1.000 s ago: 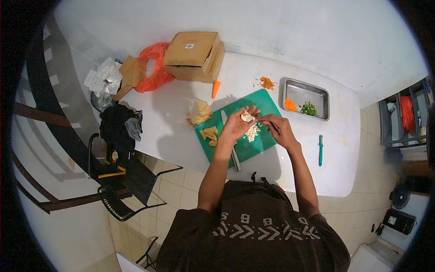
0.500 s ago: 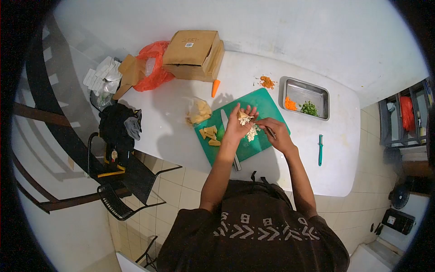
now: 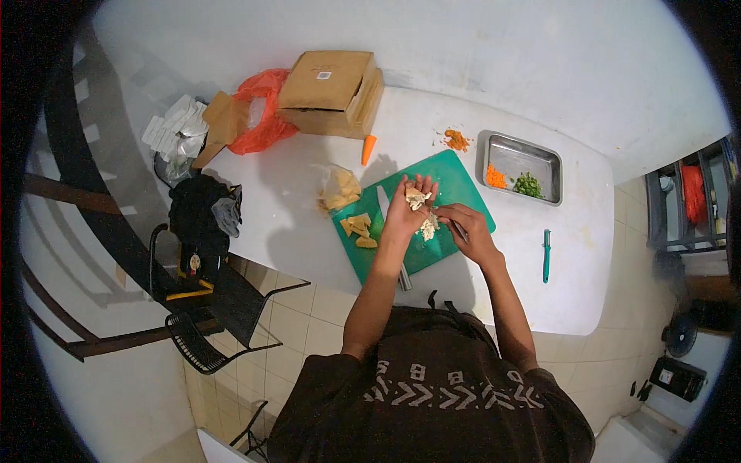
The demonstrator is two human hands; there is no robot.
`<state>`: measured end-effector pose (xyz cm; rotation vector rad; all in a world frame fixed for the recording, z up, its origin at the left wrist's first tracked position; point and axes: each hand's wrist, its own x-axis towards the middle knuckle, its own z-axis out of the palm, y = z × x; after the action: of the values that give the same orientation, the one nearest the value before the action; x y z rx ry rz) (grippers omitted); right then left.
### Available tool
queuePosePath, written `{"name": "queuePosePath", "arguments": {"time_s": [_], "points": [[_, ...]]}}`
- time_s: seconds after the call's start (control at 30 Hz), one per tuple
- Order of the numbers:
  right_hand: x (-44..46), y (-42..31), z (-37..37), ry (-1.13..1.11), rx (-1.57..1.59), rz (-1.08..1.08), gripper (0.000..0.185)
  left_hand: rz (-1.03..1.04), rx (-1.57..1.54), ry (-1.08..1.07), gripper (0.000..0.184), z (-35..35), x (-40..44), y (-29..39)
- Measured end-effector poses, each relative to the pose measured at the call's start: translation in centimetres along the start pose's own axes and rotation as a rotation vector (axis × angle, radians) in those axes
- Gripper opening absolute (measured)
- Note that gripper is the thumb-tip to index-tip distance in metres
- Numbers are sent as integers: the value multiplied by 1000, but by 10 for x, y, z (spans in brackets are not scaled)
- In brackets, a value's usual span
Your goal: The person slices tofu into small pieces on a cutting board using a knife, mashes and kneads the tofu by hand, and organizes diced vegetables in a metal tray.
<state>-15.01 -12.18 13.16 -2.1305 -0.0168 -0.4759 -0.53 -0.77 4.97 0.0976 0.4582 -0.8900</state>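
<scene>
My left hand [image 3: 400, 212] is turned palm up with its fingers bent. It holds a piece of fried tofu [image 3: 417, 197], tan outside and white where opened. Close on its right, my right hand [image 3: 473, 234] grips a slim metal utensil [image 3: 461, 230], perhaps a spoon; its tip is hard to make out. White crumbs [image 3: 429, 227] lie below the hands on a green cutting board [image 3: 448, 174]. A knife [image 3: 404, 279] rests on the board, partly hidden by my left forearm. Several tan tofu pieces [image 3: 357, 226] sit at the board's left side.
A clear bag of tan pieces [image 3: 340, 189] stands beside the board. Behind are a carrot piece [image 3: 368, 150], cardboard boxes [image 3: 328, 85] and orange shreds [image 3: 456, 140]. At right, a metal tray [image 3: 544, 147] holds chopped orange and green bits, near a green peeler [image 3: 546, 258].
Both hands stay almost in place. The tofu piece in my left palm has tilted slightly, showing more white, and my right hand has shifted a little.
</scene>
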Motion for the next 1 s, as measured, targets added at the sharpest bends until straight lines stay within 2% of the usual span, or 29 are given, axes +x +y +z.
{"name": "queuePosePath", "arguments": {"time_s": [0.07, 0.3, 0.47, 0.57, 0.67, 1.0], "points": [[-2, 2, -5, -75, 1, -17, 22, 1, -44, 50, 34, -1, 0, 4], [1, -4, -5, -22, -35, -42, 24, -38, -10, 5, 35, 5, -3, 1], [2, 3, -11, -112, -39, -113, 30, -13, -14, -4, 35, 4, -5, 1], [3, -2, -14, -67, -12, -30, 30, -41, -19, -50, 35, 3, -5, 3], [5, -4, -10, 2, -55, -55, 30, -32, 43, -33, 33, 11, -8, -3], [5, -6, -15, -103, -14, -43, 30, 11, 114, -25, 31, 8, -7, 0]]}}
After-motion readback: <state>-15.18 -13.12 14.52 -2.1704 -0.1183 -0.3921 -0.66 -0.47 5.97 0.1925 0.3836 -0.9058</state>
